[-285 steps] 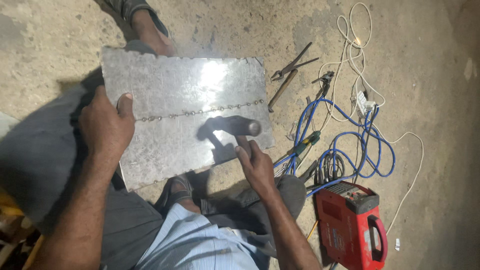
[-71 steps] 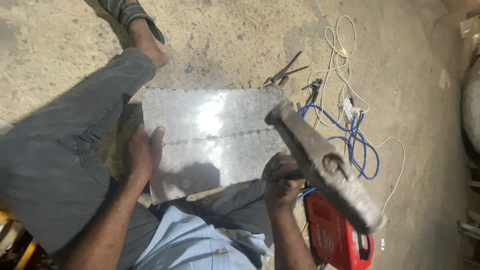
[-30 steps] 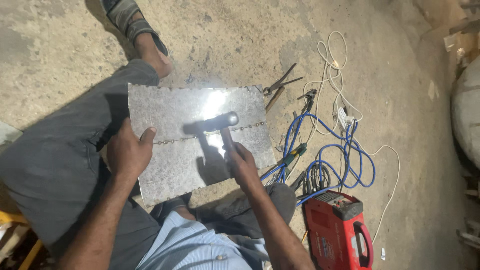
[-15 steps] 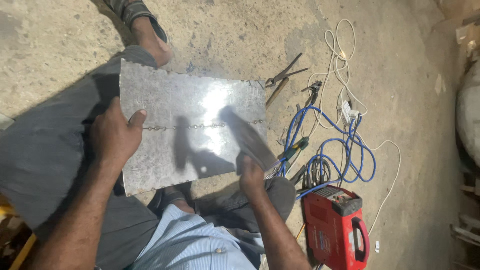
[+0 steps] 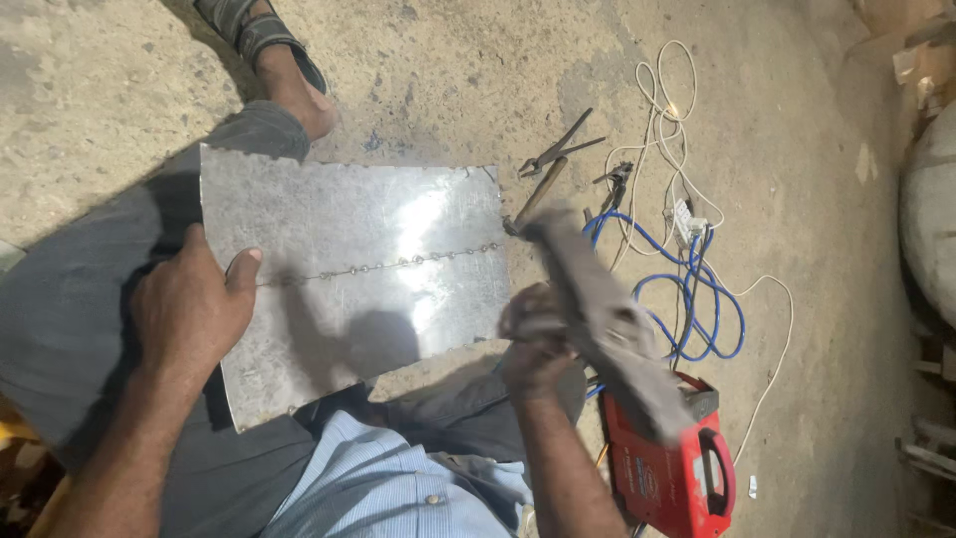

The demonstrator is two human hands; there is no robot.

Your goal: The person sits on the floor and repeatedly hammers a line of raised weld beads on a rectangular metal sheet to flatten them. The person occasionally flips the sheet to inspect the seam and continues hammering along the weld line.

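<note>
Floor: rough concrete floor (image 5: 448, 60), dusty and pitted, is seen throughout.
Left hand (image 5: 189, 314): laid spread on the metal sheet (image 5: 358, 269), which rests on the lap and floor.
Right hand (image 5: 533, 344): closed around a blurred hammer (image 5: 597, 309), raised beside the sheet's right edge.
Right side: pliers (image 5: 558, 151), blue cable (image 5: 687, 289), red welding machine (image 5: 667, 468).

Rough concrete floor (image 5: 468, 70), dusty and stained, lit bright from above. Blue cable (image 5: 697, 299) and white cord (image 5: 667, 110) coil over it beside a red machine (image 5: 667, 468). Pliers (image 5: 558, 151) lie nearby.
</note>
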